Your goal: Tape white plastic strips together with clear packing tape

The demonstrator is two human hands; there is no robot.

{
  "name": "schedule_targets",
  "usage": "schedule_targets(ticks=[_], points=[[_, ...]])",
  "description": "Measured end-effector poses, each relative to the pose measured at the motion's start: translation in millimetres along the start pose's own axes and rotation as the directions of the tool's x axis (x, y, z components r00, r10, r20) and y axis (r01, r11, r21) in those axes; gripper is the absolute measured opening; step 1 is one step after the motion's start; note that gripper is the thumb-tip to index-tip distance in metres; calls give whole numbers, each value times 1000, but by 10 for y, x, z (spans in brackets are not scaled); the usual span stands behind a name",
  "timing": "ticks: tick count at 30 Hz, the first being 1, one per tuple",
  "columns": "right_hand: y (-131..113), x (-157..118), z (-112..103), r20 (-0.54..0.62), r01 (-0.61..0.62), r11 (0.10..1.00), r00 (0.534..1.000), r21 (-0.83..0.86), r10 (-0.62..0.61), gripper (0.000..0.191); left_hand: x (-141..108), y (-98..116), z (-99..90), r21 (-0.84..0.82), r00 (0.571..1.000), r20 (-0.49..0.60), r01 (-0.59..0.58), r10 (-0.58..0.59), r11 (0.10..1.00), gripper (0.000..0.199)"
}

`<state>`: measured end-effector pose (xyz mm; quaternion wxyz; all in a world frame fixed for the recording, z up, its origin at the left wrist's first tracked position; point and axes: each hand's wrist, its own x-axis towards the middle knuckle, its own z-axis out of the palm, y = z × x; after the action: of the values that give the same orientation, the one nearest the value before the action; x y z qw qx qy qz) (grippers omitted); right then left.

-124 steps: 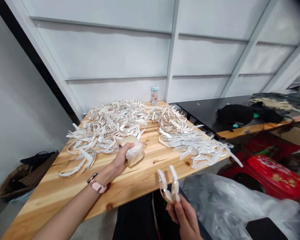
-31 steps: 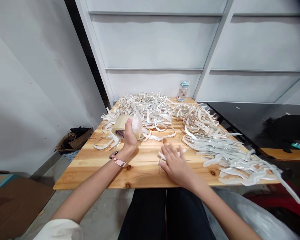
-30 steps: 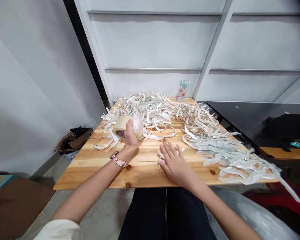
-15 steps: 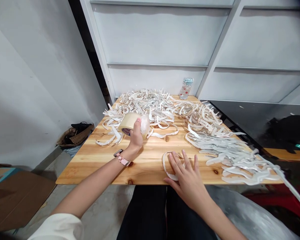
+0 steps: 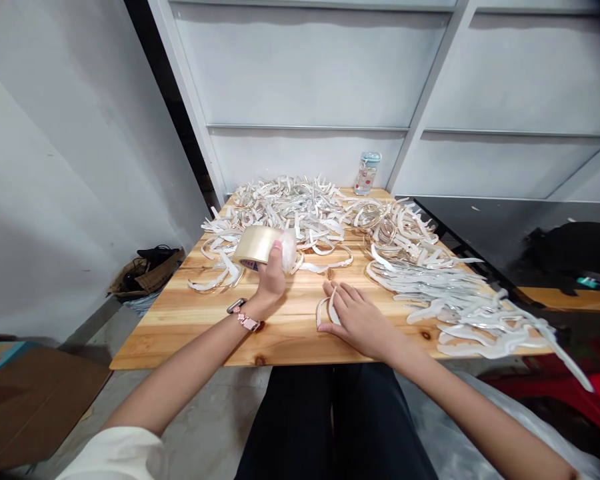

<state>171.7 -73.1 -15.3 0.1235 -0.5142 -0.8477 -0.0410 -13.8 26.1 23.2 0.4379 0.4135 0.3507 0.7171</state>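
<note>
My left hand (image 5: 273, 275) is closed around a wide roll of clear packing tape (image 5: 257, 244), held tilted above the table with the thumb across its side. A crumpled translucent bit shows beside that thumb. Low over the near middle of the wooden table (image 5: 290, 343), my right hand (image 5: 356, 319) curls over a thin looped band with a white strip (image 5: 333, 308). Part of the loop shows between its thumb and fingers; the palm hides the rest. Similar white-and-gold bands lie in a tangled pile (image 5: 290, 207) at the back and in layered rows (image 5: 445, 290) at the right.
A clear bottle with a blue lid (image 5: 367, 173) stands at the table's back edge against the white panel wall. Cardboard (image 5: 40, 407) lies on the floor at left, near an open box (image 5: 147, 270). A dark surface (image 5: 490, 227) adjoins on the right.
My right hand has gone from spread flat on the band to curled over it, shifting left and away from me. The band has moved and turned with it. My left hand still holds the tape, tilted slightly differently.
</note>
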Motion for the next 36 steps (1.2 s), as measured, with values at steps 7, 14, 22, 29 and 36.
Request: schedule_targets(ticks=[7,14,22,29,36], points=[[242,137,-123,35,-95,989,995,115,91,24,-61,15,13,2,997,68,-48,48,999,66],[123,6,-287,101,-319,946,945,65,312,42,-35,7,2,-19,998,48,-25,26,1000,67],[0,10,-454,40,-506,850,856,-149,516,32,-45,-36,-23,-9,996,80,-43,44,999,64],[14,196,-354,24,-194,977,980,-85,196,30,-47,34,7,-13,997,62,-37,37,999,61],[128,-74,-212,38,277,882,948,381,-315,57,-35,34,43,-47,998,-53,43,-46,998,69]])
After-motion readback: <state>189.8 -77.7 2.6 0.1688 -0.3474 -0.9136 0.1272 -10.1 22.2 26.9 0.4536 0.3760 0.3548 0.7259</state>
